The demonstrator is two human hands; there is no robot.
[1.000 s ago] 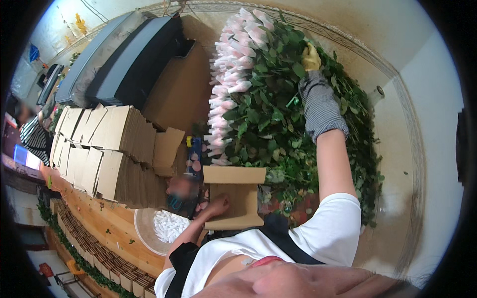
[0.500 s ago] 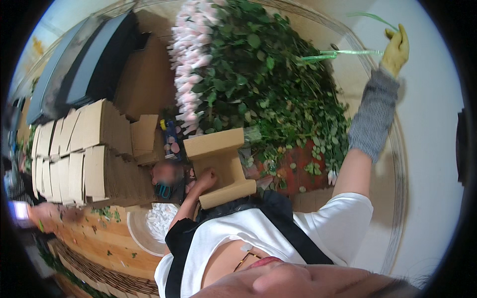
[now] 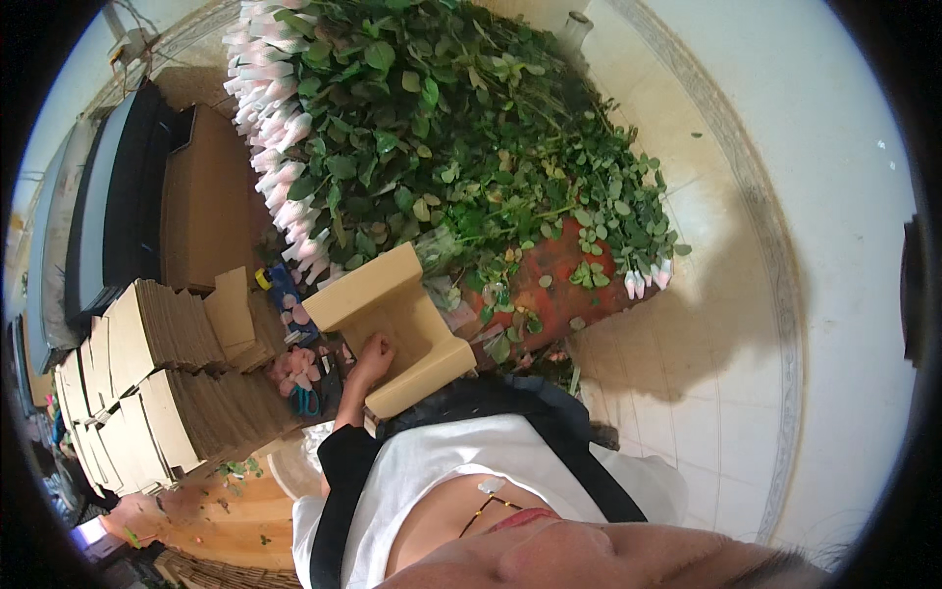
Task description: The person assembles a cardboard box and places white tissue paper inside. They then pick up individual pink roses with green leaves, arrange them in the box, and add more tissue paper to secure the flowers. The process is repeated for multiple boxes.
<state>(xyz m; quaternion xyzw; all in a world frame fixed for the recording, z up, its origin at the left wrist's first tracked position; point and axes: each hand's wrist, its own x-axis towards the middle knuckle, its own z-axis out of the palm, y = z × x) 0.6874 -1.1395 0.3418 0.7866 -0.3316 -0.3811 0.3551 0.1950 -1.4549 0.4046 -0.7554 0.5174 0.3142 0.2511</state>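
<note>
My left hand (image 3: 373, 355) is closed, resting inside a bent corrugated cardboard trough (image 3: 439, 355) in front of my body. Its fingers are curled in, and whatever they hold, if anything, is hidden. My right hand is out of the picture. Just beyond the trough lies a big heap of leafy green flower stems (image 3: 432, 128). Along the heap's left side runs a row of flower heads in white-and-pink net sleeves (image 3: 280, 147). A few loose sleeved heads (image 3: 648, 280) lie at its right end, beside a red surface (image 3: 559, 275).
Stacks of flat cardboard (image 3: 147, 363) stand on the left, with dark grey boxes (image 3: 118, 187) behind them. Teal-handled scissors (image 3: 306, 401), pink petals (image 3: 294, 370) and a blue tool (image 3: 283, 292) lie between stacks and trough. A white wall (image 3: 834, 196) rises at right beyond the tiled floor (image 3: 677, 412).
My gloved right hand, which was stretched out far right near a green ribbon, has left the picture. The view has shifted, moving the heap and trough leftward. My left hand stays in the trough.
</note>
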